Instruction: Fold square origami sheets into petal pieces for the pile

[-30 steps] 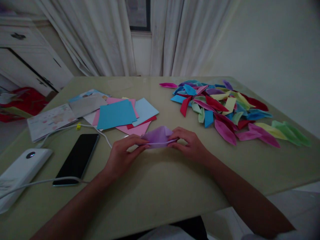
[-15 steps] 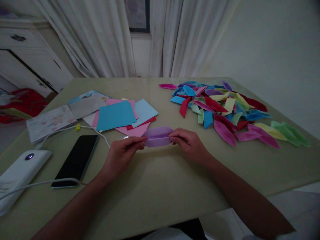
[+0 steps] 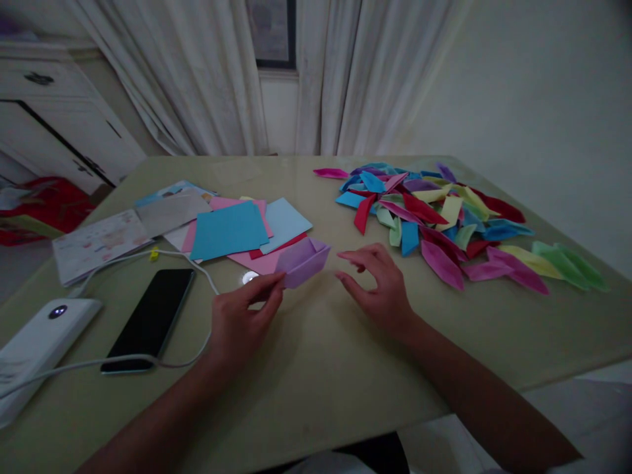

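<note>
A piece of folded purple paper [image 3: 302, 262] is pinched at its near left end by my left hand [image 3: 247, 316]. It is held tilted above the table, its far right end raised. My right hand [image 3: 378, 286] is just to the right of the paper and apart from it, thumb and fingers spread with nothing between them. Beyond the paper lie flat coloured sheets [image 3: 230, 230], with blue on top and pink and red below. At the back right is a pile of folded paper pieces [image 3: 424, 204] in several colours.
A black phone [image 3: 151, 316] and a white power bank [image 3: 44, 352] lie on the left of the table [image 3: 316, 388]. A white cable [image 3: 207, 342] loops around the phone. Printed paper packets [image 3: 101, 243] rest behind them. Curtains [image 3: 197, 79] hang beyond the far edge.
My right hand has let go of the purple paper and opened. My left hand still holds it, now turned so that its right end points up and away.
</note>
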Available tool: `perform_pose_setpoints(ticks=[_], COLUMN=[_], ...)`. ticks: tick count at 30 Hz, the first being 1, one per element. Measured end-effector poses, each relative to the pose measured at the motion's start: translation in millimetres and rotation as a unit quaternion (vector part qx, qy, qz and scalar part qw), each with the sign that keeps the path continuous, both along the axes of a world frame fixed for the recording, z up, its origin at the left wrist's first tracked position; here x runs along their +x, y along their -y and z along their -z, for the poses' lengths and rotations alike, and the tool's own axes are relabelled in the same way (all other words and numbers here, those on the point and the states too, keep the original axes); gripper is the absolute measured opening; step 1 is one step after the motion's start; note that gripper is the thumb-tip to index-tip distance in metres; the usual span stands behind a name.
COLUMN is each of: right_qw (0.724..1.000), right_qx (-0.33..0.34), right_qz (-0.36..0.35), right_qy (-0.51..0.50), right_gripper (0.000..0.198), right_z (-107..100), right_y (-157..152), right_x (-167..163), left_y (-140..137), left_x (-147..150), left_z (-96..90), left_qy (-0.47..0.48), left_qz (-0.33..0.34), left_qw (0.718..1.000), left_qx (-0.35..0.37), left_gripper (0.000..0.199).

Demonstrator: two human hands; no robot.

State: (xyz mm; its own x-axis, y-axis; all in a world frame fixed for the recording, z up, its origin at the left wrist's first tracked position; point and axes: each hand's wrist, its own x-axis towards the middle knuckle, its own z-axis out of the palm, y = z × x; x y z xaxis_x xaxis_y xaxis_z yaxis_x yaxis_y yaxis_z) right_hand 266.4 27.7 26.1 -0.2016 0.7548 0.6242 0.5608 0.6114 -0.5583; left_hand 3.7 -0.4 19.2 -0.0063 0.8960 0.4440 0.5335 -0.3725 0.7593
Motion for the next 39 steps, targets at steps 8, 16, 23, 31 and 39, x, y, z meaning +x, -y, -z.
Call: perform_pose_setpoints(ticks=[8,16,23,31,39], right_qw=[0.985,0.983,0.982,0.975,0.989], right_qx=[-0.063,-0.102,-0.108,-0.164,-0.115], right_qz=[-0.153,-0.151,-0.154,-0.137,-0.083], right_qy=[0.056,0.028,-0.027,-0.063,-0.036], right_gripper=[0.032,0.009,0.015,0.016,0.017], right_z=[13,4,6,-2,5], right_y=[16,0,-7,-7,-3], right_x=[-17,1,3,6,-2], left_y=[20,-7,-13,-14,-9], left_x=[17,1,-8,-6,0], left_z=[11.5,11.1,13.3,2.8,3.5], left_qy=[-0.012,0.069,0.084,0.038,-0.027], left_qz=[0.227,0.067,0.133,0.133,0.087], left_qw=[0.974,0.993,0.971,0.987,0.996], left_qx=[-0.002,-0.072,-0.181,-0.081,0.003], left_gripper=[0.058,0.045,0.021,0.027,0.022])
